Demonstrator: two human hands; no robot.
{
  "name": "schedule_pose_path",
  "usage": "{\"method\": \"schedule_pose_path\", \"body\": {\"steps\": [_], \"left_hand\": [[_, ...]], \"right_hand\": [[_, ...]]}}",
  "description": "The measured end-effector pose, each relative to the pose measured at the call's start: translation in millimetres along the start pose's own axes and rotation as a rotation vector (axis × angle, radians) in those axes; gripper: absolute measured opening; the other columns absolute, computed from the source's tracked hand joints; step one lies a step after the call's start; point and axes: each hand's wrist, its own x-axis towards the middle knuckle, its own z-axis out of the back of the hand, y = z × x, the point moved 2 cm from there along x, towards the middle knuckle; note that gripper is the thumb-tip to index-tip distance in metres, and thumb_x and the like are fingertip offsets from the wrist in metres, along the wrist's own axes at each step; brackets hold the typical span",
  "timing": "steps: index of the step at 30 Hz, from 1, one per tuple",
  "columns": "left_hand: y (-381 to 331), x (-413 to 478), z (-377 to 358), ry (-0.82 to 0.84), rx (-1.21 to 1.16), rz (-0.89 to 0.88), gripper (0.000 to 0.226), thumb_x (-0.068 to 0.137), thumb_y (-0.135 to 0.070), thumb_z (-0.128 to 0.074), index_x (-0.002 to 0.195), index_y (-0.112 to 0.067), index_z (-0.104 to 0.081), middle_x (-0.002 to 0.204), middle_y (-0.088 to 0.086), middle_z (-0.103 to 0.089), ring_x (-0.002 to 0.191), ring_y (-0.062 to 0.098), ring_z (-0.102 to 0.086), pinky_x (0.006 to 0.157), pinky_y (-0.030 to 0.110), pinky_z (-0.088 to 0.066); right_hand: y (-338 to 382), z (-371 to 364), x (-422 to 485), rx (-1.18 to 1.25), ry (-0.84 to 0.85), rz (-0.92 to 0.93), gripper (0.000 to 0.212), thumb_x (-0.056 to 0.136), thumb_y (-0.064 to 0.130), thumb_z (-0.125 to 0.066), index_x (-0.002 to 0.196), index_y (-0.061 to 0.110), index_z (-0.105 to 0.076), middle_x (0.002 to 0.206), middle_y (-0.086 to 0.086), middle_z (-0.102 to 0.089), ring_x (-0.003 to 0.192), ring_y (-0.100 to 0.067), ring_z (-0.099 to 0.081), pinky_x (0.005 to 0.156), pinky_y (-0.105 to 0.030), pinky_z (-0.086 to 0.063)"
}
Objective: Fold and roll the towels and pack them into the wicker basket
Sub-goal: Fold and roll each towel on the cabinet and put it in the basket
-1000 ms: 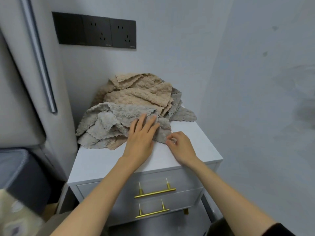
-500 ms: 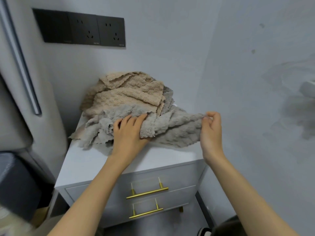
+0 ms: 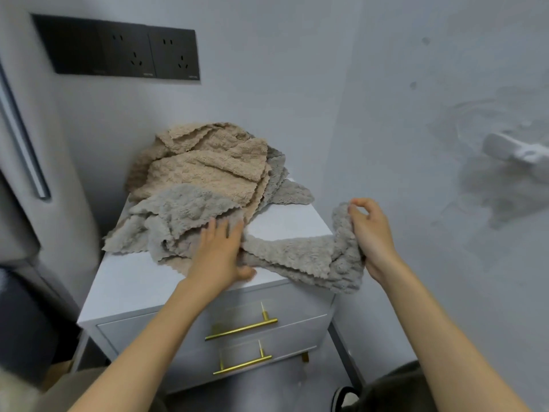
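Note:
A heap of beige towels (image 3: 208, 168) and grey towels (image 3: 184, 206) lies at the back of a white nightstand (image 3: 130, 281). One grey towel (image 3: 300, 257) is drawn out of the heap and stretches to the right, past the nightstand's right edge. My right hand (image 3: 371, 233) pinches its far corner in the air beside the nightstand. My left hand (image 3: 219, 251) lies on the towel's other end at the front of the heap, fingers spread forward and thumb at the towel's near edge. No wicker basket is in view.
The nightstand has two drawers with gold handles (image 3: 240, 330). Grey walls close in behind and on the right, with black sockets (image 3: 124, 49) above. A white fixture (image 3: 517, 153) sticks out of the right wall. Dark furniture (image 3: 26, 316) stands at the left.
My right hand has pulled the grey towel's corner out to the right and down past the nightstand's edge. My left hand stays on the towel at the heap's front.

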Motion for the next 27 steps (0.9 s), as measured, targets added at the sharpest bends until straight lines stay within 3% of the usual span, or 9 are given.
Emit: {"method": "schedule_pose_path", "body": {"steps": [5, 7, 9, 11, 13, 18, 21, 24, 27], "left_hand": [[-40.4, -10.4, -10.6, 0.031, -0.256, -0.293, 0.101, 0.074, -0.06, -0.068, 0.152, -0.034, -0.01, 0.16, -0.007, -0.005, 0.147, 0.012, 0.001, 0.12, 0.037, -0.013], [-49.1, -6.0, -15.0, -0.068, -0.227, -0.375, 0.081, 0.083, -0.046, -0.066, 0.15, -0.033, -0.022, 0.157, -0.006, -0.021, 0.145, 0.013, -0.016, 0.117, 0.035, -0.021], [-52.5, -0.2, -14.9, -0.081, -0.326, -0.39, 0.062, 0.089, -0.023, -0.064, 0.144, -0.033, -0.037, 0.142, -0.006, -0.047, 0.125, 0.001, -0.043, 0.102, 0.024, -0.036], [-58.8, 3.1, -8.8, -0.052, -0.495, -0.364, 0.05, 0.091, -0.006, -0.055, 0.134, -0.033, -0.052, 0.117, -0.011, -0.063, 0.093, -0.015, -0.052, 0.08, 0.01, -0.039], [-63.4, 6.0, 3.6, -0.12, -0.678, -0.282, 0.039, 0.094, -0.002, -0.047, 0.116, -0.03, -0.063, 0.106, -0.016, -0.066, 0.087, -0.02, -0.054, 0.076, 0.005, -0.039], [-63.4, 5.7, 33.3, -0.208, -1.036, -0.002, 0.032, 0.099, -0.023, -0.047, 0.068, -0.028, -0.056, 0.044, -0.02, -0.05, 0.042, -0.006, -0.045, 0.045, 0.012, -0.032], [-62.6, -1.4, 41.3, -0.139, -1.036, 0.026, 0.039, 0.099, -0.026, -0.047, 0.061, -0.025, -0.049, 0.037, -0.017, -0.046, 0.035, -0.003, -0.04, 0.041, 0.015, -0.029], [-55.4, -4.8, 47.1, -0.04, -1.19, 0.172, 0.032, 0.098, -0.029, -0.049, 0.068, -0.02, -0.056, 0.046, -0.014, -0.06, 0.041, -0.001, -0.056, 0.041, 0.014, -0.04], [-47.5, -6.2, 55.3, 0.109, -1.333, 0.192, 0.03, 0.097, -0.021, -0.048, 0.07, -0.012, -0.055, 0.049, -0.005, -0.062, 0.043, 0.006, -0.06, 0.039, 0.014, -0.042]], "right_hand": [[12.6, 5.2, -5.8, 0.096, 0.104, 0.025, 0.014, 0.099, 0.015, -0.048, 0.093, 0.024, -0.057, 0.076, -0.002, -0.068, 0.056, -0.008, -0.061, 0.054, -0.02, -0.049], [15.2, 7.9, -7.7, 0.135, 0.141, 0.013, 0.012, 0.099, 0.015, -0.048, 0.094, 0.021, -0.057, 0.07, 0.001, -0.068, 0.053, -0.007, -0.062, 0.05, -0.018, -0.049], [16.3, 12.5, -8.0, 0.141, 0.139, 0.007, 0.011, 0.099, 0.014, -0.048, 0.095, 0.02, -0.057, 0.067, 0.002, -0.067, 0.051, -0.007, -0.061, 0.048, -0.016, -0.047], [15.5, 21.3, -5.0, 0.115, 0.086, 0.019, 0.011, 0.099, 0.015, -0.049, 0.094, 0.02, -0.057, 0.069, -0.001, -0.066, 0.052, -0.008, -0.06, 0.049, -0.016, -0.047], [14.8, 32.4, -1.0, 0.031, -0.006, 0.058, 0.009, 0.098, 0.015, -0.05, 0.097, 0.018, -0.059, 0.076, -0.002, -0.065, 0.056, -0.007, -0.059, 0.052, -0.015, -0.047], [17.3, 53.7, 1.8, -0.069, -0.05, 0.127, 0.015, 0.095, 0.029, -0.057, 0.093, 0.014, -0.06, 0.076, 0.007, -0.064, 0.053, 0.008, -0.057, 0.051, -0.008, -0.042], [17.5, 55.1, -1.6, -0.162, 0.131, 0.055, 0.032, 0.085, 0.043, -0.066, 0.104, 0.019, -0.059, 0.091, 0.011, -0.065, 0.069, 0.01, -0.062, 0.058, -0.005, -0.044], [15.9, 56.4, -1.8, -0.201, 0.297, -0.08, 0.044, 0.078, 0.032, -0.075, 0.115, 0.02, -0.056, 0.104, 0.001, -0.069, 0.089, -0.01, -0.069, 0.08, -0.025, -0.053], [23.9, 55.8, -0.6, -0.091, 0.368, -0.124, 0.021, 0.085, 0.006, -0.063, 0.103, 0.015, -0.061, 0.087, -0.003, -0.072, 0.074, -0.015, -0.069, 0.065, -0.025, -0.055]]}}
